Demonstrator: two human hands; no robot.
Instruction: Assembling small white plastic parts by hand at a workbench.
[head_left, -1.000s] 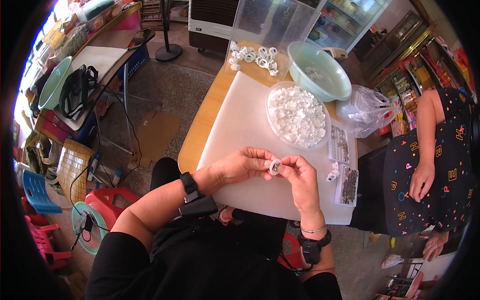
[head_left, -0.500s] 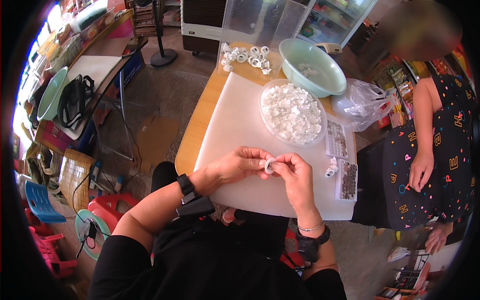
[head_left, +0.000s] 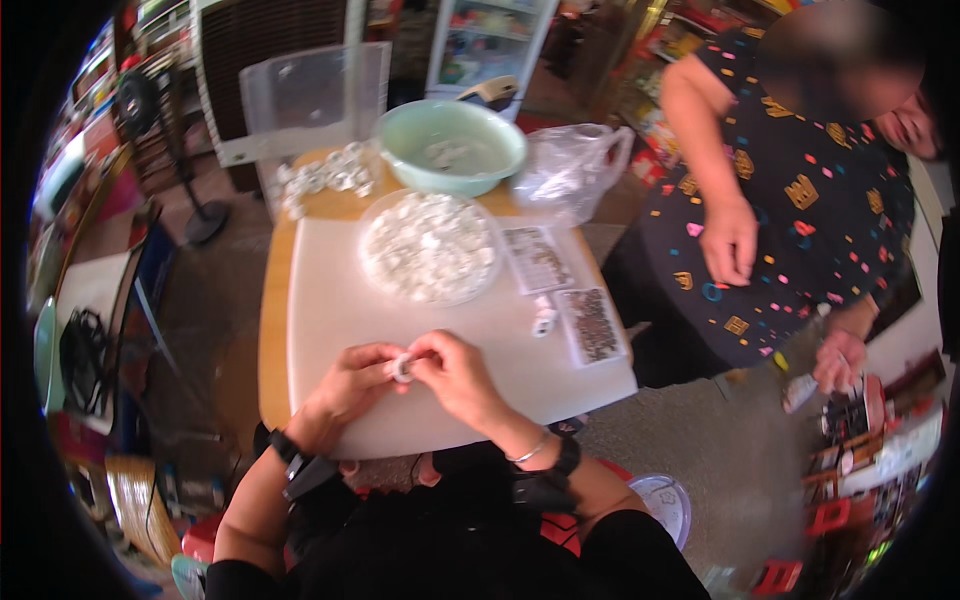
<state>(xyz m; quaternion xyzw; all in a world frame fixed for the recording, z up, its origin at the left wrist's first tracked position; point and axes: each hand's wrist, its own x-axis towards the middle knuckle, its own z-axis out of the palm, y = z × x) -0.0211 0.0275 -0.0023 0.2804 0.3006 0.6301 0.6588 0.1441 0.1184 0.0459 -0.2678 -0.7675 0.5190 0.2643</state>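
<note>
While pinching 1 white ring (head_left: 402,368) between fingertips of left hand (head_left: 350,385) and right hand (head_left: 460,375), above white mat (head_left: 540,383) toward its near left corner, seem to be at fine finger-working step, likely calling next for steady, light pressure.

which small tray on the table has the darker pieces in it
The front tray, toward the table's near right corner: its pieces look dark, while those in the back tray, just beyond it, look paler.
</note>
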